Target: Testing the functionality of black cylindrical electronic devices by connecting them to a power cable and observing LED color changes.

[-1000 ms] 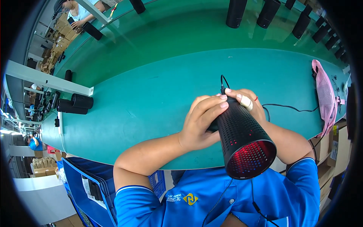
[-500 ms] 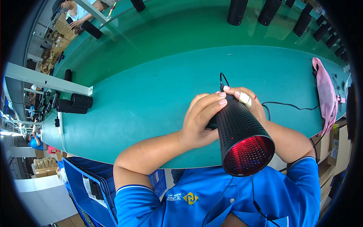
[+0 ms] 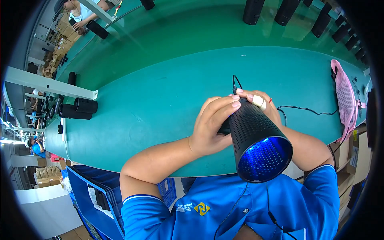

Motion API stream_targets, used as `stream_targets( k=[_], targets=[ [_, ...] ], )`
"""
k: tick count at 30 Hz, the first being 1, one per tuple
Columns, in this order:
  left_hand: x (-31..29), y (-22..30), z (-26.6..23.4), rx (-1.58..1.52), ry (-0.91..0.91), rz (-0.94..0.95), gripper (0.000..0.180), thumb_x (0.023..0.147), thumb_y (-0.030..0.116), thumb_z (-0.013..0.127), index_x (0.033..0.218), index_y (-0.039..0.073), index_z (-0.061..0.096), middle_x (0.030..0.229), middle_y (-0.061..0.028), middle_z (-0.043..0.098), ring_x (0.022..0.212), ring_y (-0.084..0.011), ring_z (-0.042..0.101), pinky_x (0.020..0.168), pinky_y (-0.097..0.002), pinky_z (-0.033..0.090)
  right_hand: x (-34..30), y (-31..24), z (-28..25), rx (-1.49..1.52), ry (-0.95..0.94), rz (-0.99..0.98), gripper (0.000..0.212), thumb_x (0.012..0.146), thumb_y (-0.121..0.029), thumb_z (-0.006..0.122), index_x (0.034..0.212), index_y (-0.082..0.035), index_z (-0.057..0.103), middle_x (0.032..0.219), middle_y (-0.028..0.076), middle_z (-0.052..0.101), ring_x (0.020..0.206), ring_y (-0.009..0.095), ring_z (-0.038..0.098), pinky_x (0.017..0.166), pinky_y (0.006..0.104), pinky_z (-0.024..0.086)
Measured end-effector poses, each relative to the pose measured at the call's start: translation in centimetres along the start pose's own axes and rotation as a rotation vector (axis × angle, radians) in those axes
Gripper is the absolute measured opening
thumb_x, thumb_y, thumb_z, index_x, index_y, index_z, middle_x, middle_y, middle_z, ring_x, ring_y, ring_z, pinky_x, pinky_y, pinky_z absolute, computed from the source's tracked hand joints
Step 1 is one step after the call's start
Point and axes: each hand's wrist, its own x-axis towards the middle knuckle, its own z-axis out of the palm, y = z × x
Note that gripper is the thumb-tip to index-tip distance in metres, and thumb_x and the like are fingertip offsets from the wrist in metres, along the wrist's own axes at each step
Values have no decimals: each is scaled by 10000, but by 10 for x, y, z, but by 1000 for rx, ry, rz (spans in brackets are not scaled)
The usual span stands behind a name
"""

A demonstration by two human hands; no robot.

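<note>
Both my hands are closed round a black perforated cylinder, its open end tilted toward me. Blue light glows inside that opening. My left hand grips the left side of the far end, fingers over the top. From the right, my right hand wraps the same end; a pale bandage covers one finger. A black plug with a thin cable stands at the far end, right by my fingertips. My palms and the cylinder's underside are hidden.
A black cable runs right to a pink mesh pouch. Black cylinders lie at the left; several more stand on the far green surface. A white post juts in at left. Another person works at far upper left.
The light inside the cylinder has turned from red to blue. The cylinder's open end has shifted slightly up and right; my grip stays the same.
</note>
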Motion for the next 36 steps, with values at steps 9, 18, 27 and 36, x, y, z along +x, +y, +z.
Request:
stream_targets(
  k=[9,18,27,36],
  targets=[
    [0,-1,0,8,9,29,635,623,78,753,1203,46,496,1217,-147,525,990,-267,546,857,-384,424,0,1,1,-13,0,-5,629,676,-58,704,1238,-18,425,1233,167,531,939,287,562,830,370,464],
    [-3,-1,2,-5,32,52,615,630,66,741,1195,40,499,1211,-158,527,984,-276,549,839,-390,433,5,-2,-2,-67,-13,-52,639,666,-43,691,1250,-24,430,1227,145,537,940,288,559,828,372,466],
    [-2,-2,1,2,20,53,612,638,70,731,1202,39,494,1206,-156,528,952,-284,546,846,-392,428,4,3,-3,-50,-67,-22,629,676,-26,677,1252,-23,425,1225,137,534,949,283,552,826,370,467],
    [-1,0,-2,2,39,59,549,687,77,703,1187,42,480,1201,-163,529,942,-281,542,863,-405,422,5,-6,-4,229,33,239,502,728,28,636,1197,-27,465,1145,119,548,933,213,542,792,303,454]
  ],
)
